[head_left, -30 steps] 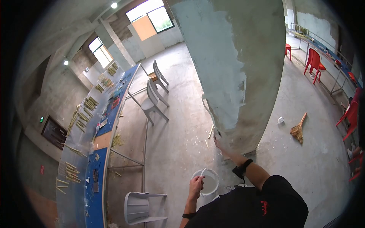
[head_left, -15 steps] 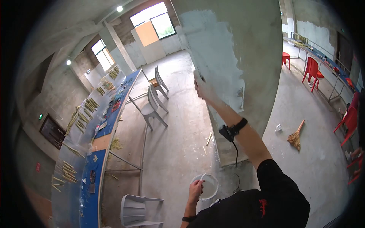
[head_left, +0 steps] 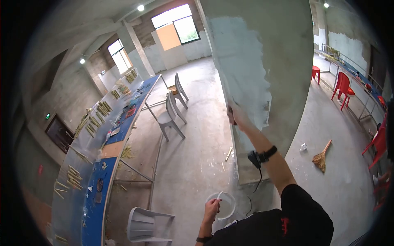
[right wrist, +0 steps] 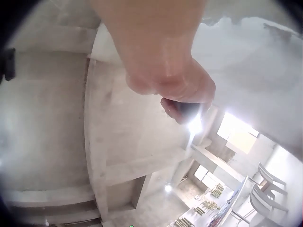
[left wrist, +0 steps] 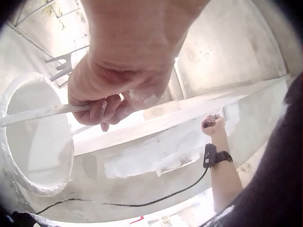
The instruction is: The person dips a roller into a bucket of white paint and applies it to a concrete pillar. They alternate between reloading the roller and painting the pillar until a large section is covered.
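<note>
My left hand (head_left: 211, 208) grips the white handle (left wrist: 42, 113) of a round white bucket (left wrist: 68, 172), which hangs low in front of my body. Up at the left edge of a broad grey column (head_left: 287, 86), my right hand (head_left: 242, 119) holds a trowel by its dark handle (right wrist: 188, 108). Fingers and wrist hide most of the trowel's blade. A pale coat (head_left: 242, 53) with a ragged right edge covers part of the column face. White smears mark the left hand in the left wrist view.
To the left runs a long blue-topped table (head_left: 96, 184) with bamboo pieces beside it. Grey plastic chairs (head_left: 166, 119) stand along it, one (head_left: 141, 225) near me. A straw broom (head_left: 321, 158) lies right of the column. Red chairs (head_left: 341, 84) stand further right.
My right hand swept up the column's left edge with the trowel, then came slightly down. The left hand keeps its grip on the bucket handle. The head view has shifted a little.
</note>
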Available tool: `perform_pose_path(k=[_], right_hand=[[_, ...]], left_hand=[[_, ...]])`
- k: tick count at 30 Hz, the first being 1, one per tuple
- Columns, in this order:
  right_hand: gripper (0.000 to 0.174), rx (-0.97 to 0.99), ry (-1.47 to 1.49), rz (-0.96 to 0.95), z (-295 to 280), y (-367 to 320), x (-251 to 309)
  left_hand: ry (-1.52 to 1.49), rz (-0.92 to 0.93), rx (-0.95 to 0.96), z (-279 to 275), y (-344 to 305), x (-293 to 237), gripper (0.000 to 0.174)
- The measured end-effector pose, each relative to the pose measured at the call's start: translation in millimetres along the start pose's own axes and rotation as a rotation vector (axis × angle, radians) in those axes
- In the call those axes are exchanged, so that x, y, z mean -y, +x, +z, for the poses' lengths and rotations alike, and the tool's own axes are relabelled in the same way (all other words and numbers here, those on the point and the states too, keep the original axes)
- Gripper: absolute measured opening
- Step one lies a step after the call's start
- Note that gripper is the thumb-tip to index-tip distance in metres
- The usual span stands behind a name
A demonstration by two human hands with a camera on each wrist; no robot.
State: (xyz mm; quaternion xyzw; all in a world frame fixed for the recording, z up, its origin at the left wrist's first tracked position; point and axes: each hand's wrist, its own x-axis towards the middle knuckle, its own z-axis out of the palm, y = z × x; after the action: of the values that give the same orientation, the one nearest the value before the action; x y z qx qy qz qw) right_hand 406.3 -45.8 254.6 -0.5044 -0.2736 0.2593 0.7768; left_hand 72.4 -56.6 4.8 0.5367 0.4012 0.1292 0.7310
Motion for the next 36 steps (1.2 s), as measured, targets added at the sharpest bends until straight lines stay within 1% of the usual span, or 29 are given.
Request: perform_pose_path(k=[1,3,5,6,8,9,11,13,17,19,22,23,26,27,32,34,36], right_hand=[[0.053,0.04,0.042,0.043,-7.4,-9.5,-13.8],[0.054,-0.019,0.04,0.121,-9.5,-40.1,-24.6],[0.053,-0.002,0.055,0.212,-19.4,-55.6,-41.9],[0.053,0.007,0.05,0.207,-24.2,-58.8,-44.3],[0.042,0.048,0.083,0.28,-25.9,-67.3,-34.6],[0.042,0.049,0.081,0.282,-23.8,-66.3,-28.3],[0.042,0.028,0.067,0.185,-11.9,-55.7,-1.0],[0.047,0.045,0.024,0.116,-2.4,-37.4,28.7],[0.048,0.114,-0.03,-0.079,18.2,3.7,90.5],[0.049,0.146,-0.044,-0.143,29.1,15.1,124.1],[0.05,0.144,-0.001,-0.145,39.6,17.5,143.6],[0.05,0.146,-0.013,-0.142,37.9,17.3,139.8],[0.051,0.141,-0.002,-0.094,32.6,10.7,105.2],[0.051,0.104,-0.003,-0.058,28.3,5.1,91.2],[0.051,-0.017,-0.029,0.052,-0.4,-30.5,10.9],[0.051,0.009,-0.039,0.176,-20.3,-49.2,-18.6],[0.052,-0.064,-0.104,0.195,-35.7,-66.4,-60.2]], left_hand=[[-0.003,-0.015,0.006,-0.8,0.1,1.3,0.019],[-0.01,-0.026,0.011,-1.5,0.1,3.6,0.019],[0.002,-0.019,0.003,-1.1,-0.2,5.3,0.019],[-0.006,-0.011,0.001,-1.8,0.7,7.3,0.019],[-0.024,-0.044,0.005,-2.4,0.8,10.2,0.019],[-0.027,-0.046,0.003,-2.4,0.4,11.9,0.019],[-0.022,-0.041,0.026,-2.8,-2.2,11.1,0.019],[-0.01,-0.047,0.018,-0.8,-3.7,7.5,0.019],[-0.027,-0.042,0.034,-1.0,-0.9,10.6,0.018],[-0.008,-0.035,0.026,-3.8,-0.7,10.2,0.017],[-0.01,-0.038,0.02,-1.9,-2.3,11.0,0.017],[-0.022,-0.039,0.006,-2.4,-2.5,10.9,0.017],[-0.009,-0.04,0.012,-6.4,-1.3,14.1,0.02],[-0.001,-0.044,0.002,-6.2,-1.9,14.1,0.02],[-0.028,-0.047,0.013,-8.8,-4.2,13.6,0.02],[-0.03,-0.051,0.011,-9.8,-4.0,16.5,0.021],[-0.015,-0.042,0.03,-12.5,-0.8,19.1,0.021]])
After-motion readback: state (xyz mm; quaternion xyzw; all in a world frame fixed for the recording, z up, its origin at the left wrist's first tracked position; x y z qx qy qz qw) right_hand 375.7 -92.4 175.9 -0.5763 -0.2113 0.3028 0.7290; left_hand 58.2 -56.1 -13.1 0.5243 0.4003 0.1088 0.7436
